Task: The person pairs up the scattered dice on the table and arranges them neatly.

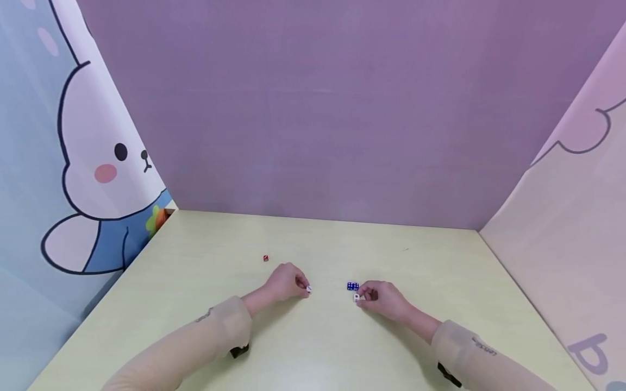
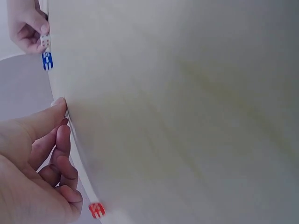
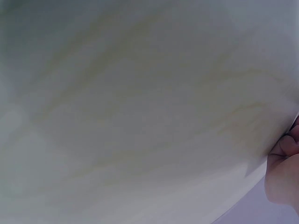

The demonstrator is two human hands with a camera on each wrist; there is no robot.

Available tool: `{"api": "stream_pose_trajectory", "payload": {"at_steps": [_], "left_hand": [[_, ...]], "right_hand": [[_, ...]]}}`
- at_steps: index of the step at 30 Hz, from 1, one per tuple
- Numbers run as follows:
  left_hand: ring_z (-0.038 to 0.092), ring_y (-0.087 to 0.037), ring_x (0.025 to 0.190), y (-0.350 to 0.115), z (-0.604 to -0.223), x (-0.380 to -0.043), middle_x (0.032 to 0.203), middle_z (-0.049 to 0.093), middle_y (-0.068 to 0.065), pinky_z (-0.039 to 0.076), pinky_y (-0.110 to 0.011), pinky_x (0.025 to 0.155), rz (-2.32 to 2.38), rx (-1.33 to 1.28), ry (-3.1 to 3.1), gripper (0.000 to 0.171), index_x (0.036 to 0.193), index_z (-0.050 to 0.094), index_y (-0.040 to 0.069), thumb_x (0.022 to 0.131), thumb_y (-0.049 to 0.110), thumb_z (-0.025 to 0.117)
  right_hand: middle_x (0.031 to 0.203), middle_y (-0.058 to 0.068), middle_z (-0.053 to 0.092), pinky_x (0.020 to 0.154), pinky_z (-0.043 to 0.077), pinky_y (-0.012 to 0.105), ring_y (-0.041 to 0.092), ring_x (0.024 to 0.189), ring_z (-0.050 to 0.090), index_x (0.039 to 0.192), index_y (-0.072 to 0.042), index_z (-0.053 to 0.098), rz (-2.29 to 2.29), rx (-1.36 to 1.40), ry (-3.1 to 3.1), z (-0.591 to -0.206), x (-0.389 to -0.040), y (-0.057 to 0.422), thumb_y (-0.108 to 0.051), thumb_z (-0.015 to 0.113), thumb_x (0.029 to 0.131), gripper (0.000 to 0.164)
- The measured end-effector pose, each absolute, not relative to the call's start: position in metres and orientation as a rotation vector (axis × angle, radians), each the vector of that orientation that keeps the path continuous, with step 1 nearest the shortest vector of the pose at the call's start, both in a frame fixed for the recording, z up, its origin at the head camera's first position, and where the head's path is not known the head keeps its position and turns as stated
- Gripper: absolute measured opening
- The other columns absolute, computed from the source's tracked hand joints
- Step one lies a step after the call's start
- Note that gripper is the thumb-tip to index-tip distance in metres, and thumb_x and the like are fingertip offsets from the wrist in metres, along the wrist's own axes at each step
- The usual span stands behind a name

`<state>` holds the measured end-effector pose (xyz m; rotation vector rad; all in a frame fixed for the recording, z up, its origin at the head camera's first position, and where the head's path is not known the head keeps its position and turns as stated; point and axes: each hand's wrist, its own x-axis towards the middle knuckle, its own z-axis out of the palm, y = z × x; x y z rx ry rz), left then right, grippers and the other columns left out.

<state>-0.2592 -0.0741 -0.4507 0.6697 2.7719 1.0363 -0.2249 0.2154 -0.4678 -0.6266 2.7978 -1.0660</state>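
Note:
Between thumb and fingertips, my left hand [image 1: 286, 282] pinches a small white die [image 1: 309, 289] low over the table. My right hand [image 1: 385, 300] pinches another white die [image 1: 356, 297], whose pips show in the left wrist view. Just behind that die, a pair of blue dice [image 1: 352, 286] with white pips sits side by side, close to the right fingertips. A red die [image 1: 265, 258] lies alone, farther back and left of the left hand. In the right wrist view only part of the right hand [image 3: 283, 168] shows at the edge, its die hidden.
The pale yellow table [image 1: 313, 347] runs back to a purple panel [image 1: 318, 119]. A side panel with a cartoon rabbit [image 1: 105, 157] stands on the left, and a pale panel [image 1: 562, 233] on the right. Long sleeves cover both forearms.

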Motion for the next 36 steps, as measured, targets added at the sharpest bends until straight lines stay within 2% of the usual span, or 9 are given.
{"api": "stream_pose_trajectory", "payload": {"at_steps": [17, 36], "left_hand": [[0.057, -0.005, 0.061, -0.022, -0.453, -0.248, 0.067, 0.066, 0.004, 0.047, -0.018, 0.063, 1.198, 0.622, 2.629, 0.016, 0.077, 0.073, 0.008, 0.065, 0.004, 0.083], [0.054, -0.004, 0.055, 0.014, -0.454, -0.243, 0.065, 0.066, 0.002, 0.045, -0.017, 0.056, 1.252, 0.593, 2.642, 0.015, 0.074, 0.072, 0.005, 0.065, 0.004, 0.083]], "right_hand": [[0.073, -0.007, 0.055, 0.06, 0.042, 0.019, 0.005, 0.067, 0.047, 0.091, -0.014, 0.066, -1.054, -0.594, 2.806, -0.466, -0.226, 0.214, -0.021, 0.075, 0.08, 0.016], [0.073, -0.006, 0.054, 0.059, 0.041, 0.019, 0.005, 0.066, 0.046, 0.091, -0.013, 0.066, -1.098, -0.594, 2.791, -0.47, -0.228, 0.218, -0.019, 0.075, 0.08, 0.016]]}}
